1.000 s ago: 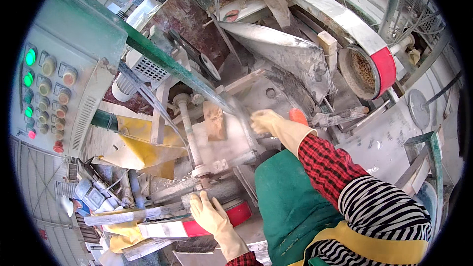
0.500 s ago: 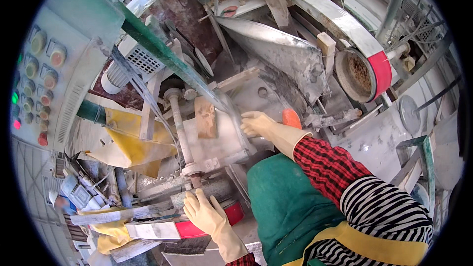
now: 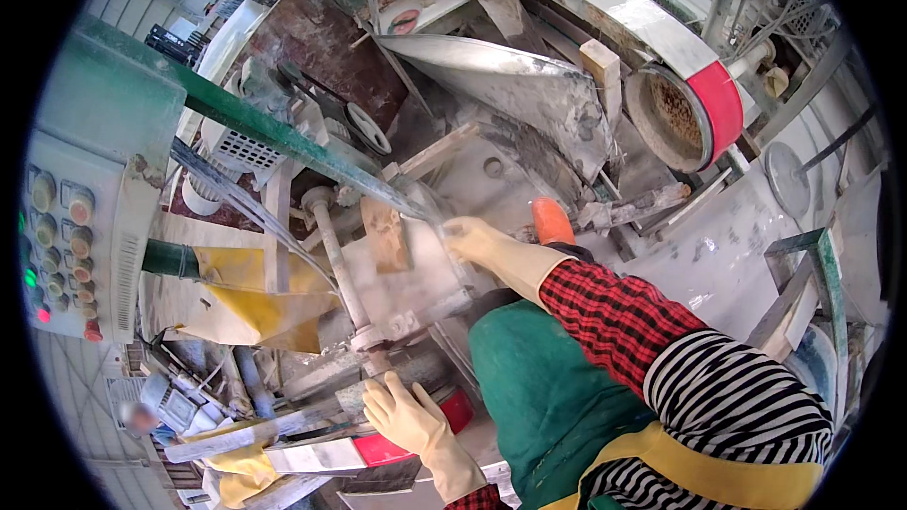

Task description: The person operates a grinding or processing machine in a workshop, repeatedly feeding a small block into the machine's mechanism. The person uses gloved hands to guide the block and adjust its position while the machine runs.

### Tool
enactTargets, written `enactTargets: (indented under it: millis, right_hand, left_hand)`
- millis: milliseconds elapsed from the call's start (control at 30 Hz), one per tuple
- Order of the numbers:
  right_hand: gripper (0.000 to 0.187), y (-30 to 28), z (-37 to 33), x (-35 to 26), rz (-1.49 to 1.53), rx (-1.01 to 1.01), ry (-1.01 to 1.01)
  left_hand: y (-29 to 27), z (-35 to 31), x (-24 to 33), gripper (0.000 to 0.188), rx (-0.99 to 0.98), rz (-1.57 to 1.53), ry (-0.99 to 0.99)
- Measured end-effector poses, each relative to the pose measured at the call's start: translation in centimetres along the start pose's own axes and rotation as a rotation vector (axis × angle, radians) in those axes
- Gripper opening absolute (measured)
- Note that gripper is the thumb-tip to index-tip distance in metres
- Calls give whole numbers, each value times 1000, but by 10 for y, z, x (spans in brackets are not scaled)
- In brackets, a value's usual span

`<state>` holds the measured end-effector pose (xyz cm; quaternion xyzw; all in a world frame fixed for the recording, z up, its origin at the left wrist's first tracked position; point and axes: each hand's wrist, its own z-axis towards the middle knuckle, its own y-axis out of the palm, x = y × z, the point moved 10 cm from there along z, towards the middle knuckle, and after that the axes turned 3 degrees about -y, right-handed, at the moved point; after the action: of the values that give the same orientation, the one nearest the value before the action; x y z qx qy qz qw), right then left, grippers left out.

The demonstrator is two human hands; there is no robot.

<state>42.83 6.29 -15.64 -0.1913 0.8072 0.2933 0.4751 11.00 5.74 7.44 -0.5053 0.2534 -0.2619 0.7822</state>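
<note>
My left hand (image 3: 411, 417), in a cream rubber glove, has its fingers spread and holds nothing. It is over a dusty roller, beside a curved red-and-white guard (image 3: 385, 449). My right hand (image 3: 472, 242), gloved alike, bends its fingers at the lower end of a long metal bar (image 3: 364, 173), green farther up and grey with dust here. The fingertips are partly hidden against it. Left of that hand, a wooden block (image 3: 385, 234) stands on the pale, wet machine bed. A dusty shaft (image 3: 337, 260) runs from the block's left side down toward my left hand.
A control box (image 3: 80, 227) with coloured knobs and lit lamps stands at the left. Yellow sheeting (image 3: 260, 293) hangs near it. Ahead are a large dusty metal plate (image 3: 501, 80) and a wheel housing (image 3: 669, 118). My orange boot (image 3: 553, 222) is on the floor beyond my right forearm.
My view has shifted, so the control box sits lower and more is seen at upper left. My right hand's fingers look more bent at the bar. The left hand remains spread beside the guard.
</note>
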Motion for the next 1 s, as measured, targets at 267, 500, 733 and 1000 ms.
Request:
enactTargets:
  millis: [267,500,733,1000]
  right_hand:
    - [42,4,-5,1,242,-17,49]
    - [34,9,-15,-6,238,-53,107]
    - [19,16,-20,6,392,-95,189]
    - [38,3,-15,11,131,-38,145]
  left_hand:
    - [11,-6,3,49,-22,26,-8]
    - [9,-6,13,46,-39,25,16]
    - [5,-5,22,42,-87,-5,29]
    - [14,-9,27,43,-133,25,47]
